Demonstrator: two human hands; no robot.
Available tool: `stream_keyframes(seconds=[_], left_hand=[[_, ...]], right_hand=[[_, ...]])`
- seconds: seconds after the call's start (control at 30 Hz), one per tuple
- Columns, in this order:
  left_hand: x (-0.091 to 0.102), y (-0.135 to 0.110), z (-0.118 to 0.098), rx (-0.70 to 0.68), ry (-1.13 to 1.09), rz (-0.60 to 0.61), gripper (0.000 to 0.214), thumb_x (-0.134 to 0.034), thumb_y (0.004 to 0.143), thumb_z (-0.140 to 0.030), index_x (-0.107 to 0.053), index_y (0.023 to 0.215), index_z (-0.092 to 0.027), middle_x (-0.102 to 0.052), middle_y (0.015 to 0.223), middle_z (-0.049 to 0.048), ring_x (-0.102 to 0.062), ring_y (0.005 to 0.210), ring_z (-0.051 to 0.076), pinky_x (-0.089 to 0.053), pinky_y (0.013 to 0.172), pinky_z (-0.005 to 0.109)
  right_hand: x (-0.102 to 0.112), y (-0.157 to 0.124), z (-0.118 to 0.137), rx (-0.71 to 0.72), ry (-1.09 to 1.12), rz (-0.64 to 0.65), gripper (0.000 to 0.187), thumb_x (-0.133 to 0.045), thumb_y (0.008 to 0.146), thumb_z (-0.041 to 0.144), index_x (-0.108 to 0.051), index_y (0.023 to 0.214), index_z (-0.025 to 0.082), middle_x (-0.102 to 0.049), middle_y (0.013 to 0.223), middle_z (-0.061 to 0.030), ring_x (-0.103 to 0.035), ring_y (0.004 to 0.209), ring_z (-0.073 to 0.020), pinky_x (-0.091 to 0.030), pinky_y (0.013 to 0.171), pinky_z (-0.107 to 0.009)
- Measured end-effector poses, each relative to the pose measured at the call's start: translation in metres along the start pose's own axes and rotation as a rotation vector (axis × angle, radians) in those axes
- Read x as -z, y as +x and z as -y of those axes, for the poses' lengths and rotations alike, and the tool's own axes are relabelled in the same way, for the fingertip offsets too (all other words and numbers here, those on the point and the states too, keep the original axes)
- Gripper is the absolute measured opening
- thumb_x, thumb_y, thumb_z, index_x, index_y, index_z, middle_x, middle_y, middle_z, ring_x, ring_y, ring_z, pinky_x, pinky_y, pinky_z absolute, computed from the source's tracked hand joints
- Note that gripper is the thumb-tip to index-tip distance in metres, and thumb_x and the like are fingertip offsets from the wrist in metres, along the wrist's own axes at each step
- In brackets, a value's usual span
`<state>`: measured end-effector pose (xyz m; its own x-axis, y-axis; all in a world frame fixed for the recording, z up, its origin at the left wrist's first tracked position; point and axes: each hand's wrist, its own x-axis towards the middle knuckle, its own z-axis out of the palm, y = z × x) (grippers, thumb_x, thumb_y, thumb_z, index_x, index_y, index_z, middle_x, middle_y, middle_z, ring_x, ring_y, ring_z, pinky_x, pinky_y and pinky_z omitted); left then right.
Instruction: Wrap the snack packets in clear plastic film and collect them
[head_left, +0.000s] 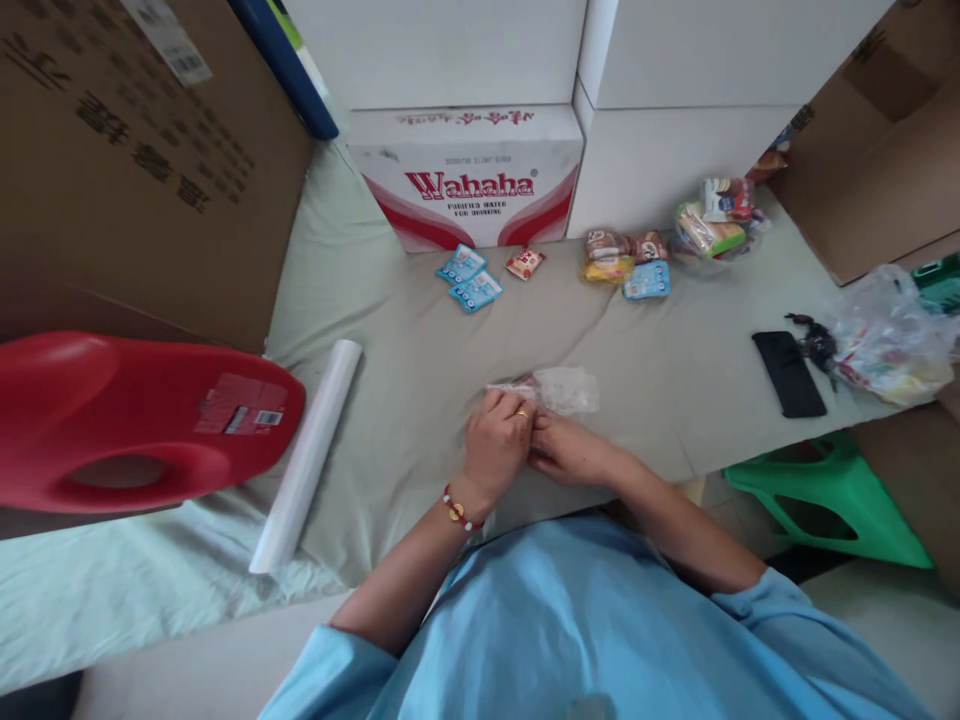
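My left hand [499,435] bends its fingers over a small bundle in clear plastic film [568,388] on the cloth-covered table. From the other side my right hand [571,448] grips the near edge of the same film, its fingertips touching the left hand. Something brownish shows through the film, but the fingers hide most of it. A flat, crinkled end of the film sticks out beyond the right hand. A ring and a beaded red bracelet [459,510] are on my left hand and wrist.
Left lie a white film roll [307,455] and a big red jug [150,425]. Ahead are blue packets [477,291], a small red-and-cream packet [525,262], bundled snacks [609,256] and a Wahaha carton [480,180]. A black phone [789,373] and plastic bag [892,335] lie right.
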<state>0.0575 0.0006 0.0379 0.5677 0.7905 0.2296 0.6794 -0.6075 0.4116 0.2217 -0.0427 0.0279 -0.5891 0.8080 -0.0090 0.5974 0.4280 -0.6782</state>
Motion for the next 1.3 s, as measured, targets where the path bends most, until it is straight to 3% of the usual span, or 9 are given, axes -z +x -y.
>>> stream_keyframes(seconds=[0.23, 0.4, 0.47, 0.53, 0.63, 0.77, 0.87, 1.1, 1.3], left_hand=[[0.002, -0.001, 0.002, -0.139, 0.124, 0.087, 0.019, -0.056, 0.103, -0.022, -0.076, 0.105, -0.022, -0.075, 0.113, 0.0088, -0.060, 0.123, 0.028, -0.047, 0.097, 0.045], [-0.007, -0.017, 0.005, -0.166, 0.174, 0.047, 0.036, -0.049, 0.105, -0.016, -0.066, 0.137, -0.021, -0.071, 0.138, 0.0092, -0.054, 0.138, 0.027, -0.043, 0.101, 0.046], [-0.012, -0.022, 0.006, -0.162, 0.177, 0.025, 0.038, -0.048, 0.105, -0.014, -0.065, 0.138, -0.020, -0.070, 0.141, 0.0093, -0.053, 0.140, 0.027, -0.042, 0.105, 0.046], [-0.015, -0.024, 0.006, -0.155, 0.166, 0.011, 0.038, -0.048, 0.104, -0.014, -0.065, 0.138, -0.020, -0.069, 0.142, 0.0093, -0.053, 0.141, 0.027, -0.039, 0.107, 0.048], [-0.017, -0.027, 0.008, -0.145, 0.137, 0.002, 0.040, -0.049, 0.104, -0.014, -0.064, 0.140, -0.023, -0.069, 0.143, 0.0077, -0.053, 0.142, 0.027, -0.036, 0.112, 0.050], [-0.019, -0.031, 0.011, -0.135, 0.115, -0.002, 0.043, -0.049, 0.103, -0.013, -0.060, 0.144, -0.025, -0.069, 0.144, 0.0060, -0.053, 0.142, 0.026, -0.035, 0.114, 0.052], [-0.023, -0.031, 0.012, -0.136, 0.084, -0.004, 0.045, -0.047, 0.103, -0.011, -0.061, 0.144, -0.025, -0.069, 0.143, 0.0079, -0.054, 0.142, 0.027, -0.036, 0.115, 0.053], [-0.013, -0.035, 0.004, -0.152, 0.054, 0.002, 0.027, -0.052, 0.096, -0.010, -0.077, 0.104, -0.016, -0.072, 0.132, 0.0161, -0.053, 0.142, 0.035, -0.036, 0.120, 0.060], [0.021, -0.058, 0.021, -0.074, -0.063, -0.282, 0.021, -0.057, 0.094, -0.011, -0.072, 0.105, -0.019, -0.079, 0.111, 0.0082, -0.066, 0.127, 0.029, -0.037, 0.120, 0.061]], right_hand=[[0.010, -0.013, -0.002, 0.026, 0.112, -0.083, 0.018, -0.057, 0.099, 0.020, -0.073, 0.091, 0.017, -0.074, 0.096, -0.0096, -0.066, 0.096, -0.0218, -0.053, 0.094, -0.037], [0.022, -0.024, -0.027, -0.485, -0.114, -0.651, 0.038, -0.057, 0.101, 0.047, -0.070, 0.123, 0.018, -0.071, 0.111, -0.0143, -0.062, 0.103, -0.0278, -0.052, 0.095, -0.043], [0.020, -0.024, -0.039, -0.641, -0.276, -0.707, 0.059, -0.068, 0.092, 0.055, -0.065, 0.134, 0.013, -0.062, 0.132, -0.0225, -0.054, 0.122, -0.0371, -0.046, 0.106, -0.054], [0.017, -0.024, -0.048, -0.672, -0.333, -0.651, 0.056, -0.073, 0.088, 0.051, -0.069, 0.127, 0.012, -0.053, 0.146, -0.0248, -0.043, 0.137, -0.0424, -0.040, 0.113, -0.060], [0.015, -0.025, -0.054, -0.599, -0.272, -0.594, 0.021, -0.067, 0.089, 0.037, -0.072, 0.098, 0.018, -0.057, 0.145, -0.0189, -0.043, 0.140, -0.0387, -0.039, 0.116, -0.056], [0.032, -0.020, -0.047, -0.567, 0.008, -0.567, 0.017, -0.059, 0.092, 0.038, -0.064, 0.091, 0.021, -0.071, 0.100, -0.0096, -0.065, 0.094, -0.0246, -0.053, 0.088, -0.039], [0.047, 0.005, -0.033, -0.577, 0.134, -0.484, 0.016, -0.056, 0.094, 0.038, -0.059, 0.091, 0.022, -0.062, 0.072, 0.0016, -0.057, 0.068, -0.0169, -0.045, 0.067, -0.027], [0.046, 0.088, 0.007, -0.581, -0.155, -0.158, 0.014, -0.053, 0.099, 0.018, -0.066, 0.106, 0.019, -0.074, 0.094, -0.0064, -0.065, 0.083, -0.0183, -0.041, 0.071, -0.027], [0.024, 0.088, 0.034, -0.525, -0.422, -0.125, 0.028, -0.045, 0.108, 0.033, -0.065, 0.122, 0.018, -0.068, 0.119, -0.0147, -0.066, 0.101, -0.0251, -0.049, 0.079, -0.033]])
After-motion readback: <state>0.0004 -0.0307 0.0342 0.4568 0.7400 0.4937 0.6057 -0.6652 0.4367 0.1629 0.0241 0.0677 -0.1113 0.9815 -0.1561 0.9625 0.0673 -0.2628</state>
